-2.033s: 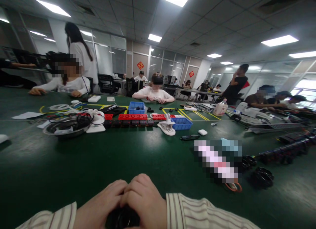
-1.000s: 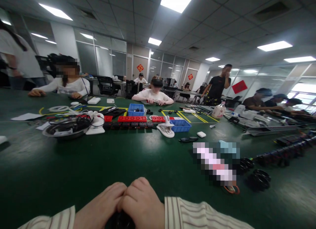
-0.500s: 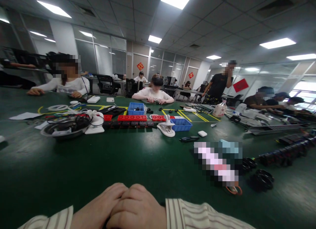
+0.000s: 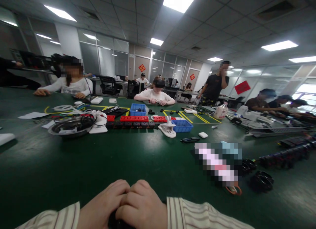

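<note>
At the bottom of the view my left hand [image 4: 102, 202] and my right hand [image 4: 143, 204] are pressed together over the green table. The fingers of both are curled and closed. Under my right hand's fingers, between the two palms, part of a dark thing [image 4: 119, 221] shows. Its kind cannot be made out, and most of it is hidden by the hands. Striped cuffs cover both wrists.
Ahead on the green table [image 4: 103, 163] lie a metal bowl [image 4: 60, 132] with cables, red socket strips [image 4: 134, 118], blue bins [image 4: 182, 126] and a white clip base [image 4: 168, 130]. Black cable coils [image 4: 263, 181] lie to the right. A person [image 4: 158, 92] sits opposite; others are around.
The view has shifted slightly, and things on the table appear a little further right. My hands stay together, and more of the dark thing beneath them shows now.
</note>
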`<action>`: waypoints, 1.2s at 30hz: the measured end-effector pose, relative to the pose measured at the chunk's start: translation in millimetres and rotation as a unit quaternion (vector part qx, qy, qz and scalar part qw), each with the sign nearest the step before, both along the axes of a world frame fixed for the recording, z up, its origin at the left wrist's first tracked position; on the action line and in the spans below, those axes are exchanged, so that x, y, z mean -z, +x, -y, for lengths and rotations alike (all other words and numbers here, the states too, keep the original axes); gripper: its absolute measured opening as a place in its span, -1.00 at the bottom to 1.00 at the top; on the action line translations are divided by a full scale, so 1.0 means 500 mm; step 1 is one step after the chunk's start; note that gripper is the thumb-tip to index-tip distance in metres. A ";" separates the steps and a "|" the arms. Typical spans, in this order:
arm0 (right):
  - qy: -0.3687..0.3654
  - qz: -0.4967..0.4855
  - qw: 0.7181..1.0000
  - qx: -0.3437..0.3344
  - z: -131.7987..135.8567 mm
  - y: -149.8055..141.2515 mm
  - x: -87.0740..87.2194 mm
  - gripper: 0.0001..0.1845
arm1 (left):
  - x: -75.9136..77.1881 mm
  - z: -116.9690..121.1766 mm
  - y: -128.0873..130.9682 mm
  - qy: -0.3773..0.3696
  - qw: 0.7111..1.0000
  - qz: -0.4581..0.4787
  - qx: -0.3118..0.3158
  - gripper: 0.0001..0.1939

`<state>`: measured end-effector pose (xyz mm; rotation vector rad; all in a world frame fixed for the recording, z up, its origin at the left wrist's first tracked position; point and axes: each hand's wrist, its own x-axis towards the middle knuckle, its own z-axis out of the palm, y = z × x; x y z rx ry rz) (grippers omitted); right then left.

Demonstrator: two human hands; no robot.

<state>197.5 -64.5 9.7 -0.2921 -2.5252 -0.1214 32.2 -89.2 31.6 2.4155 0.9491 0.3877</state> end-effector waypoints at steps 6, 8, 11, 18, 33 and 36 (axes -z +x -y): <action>0.001 0.039 0.996 -0.084 -0.004 0.011 -0.010 -0.81 | 0.008 -0.009 -0.002 0.010 0.999 0.034 0.016 -0.70; -0.010 0.049 0.995 -0.089 -0.004 0.013 -0.008 -0.78 | 0.001 -0.011 -0.004 0.008 0.999 0.035 0.026 -0.70; -0.048 0.017 0.996 -0.068 -0.001 0.010 -0.001 -0.74 | -0.006 -0.014 -0.013 0.003 0.999 0.023 0.041 -0.60; -0.095 -0.084 0.991 0.045 0.004 -0.004 0.010 -0.51 | 0.013 -0.013 -0.026 -0.002 0.999 0.027 0.027 -0.27; -0.037 0.043 0.995 -0.086 0.000 0.012 -0.016 -0.83 | 0.001 -0.002 -0.002 0.003 1.000 0.022 0.017 -0.75; -0.020 -0.045 0.995 -0.084 0.001 0.008 -0.013 -0.79 | -0.008 -0.003 -0.007 0.004 1.000 0.020 0.018 -0.59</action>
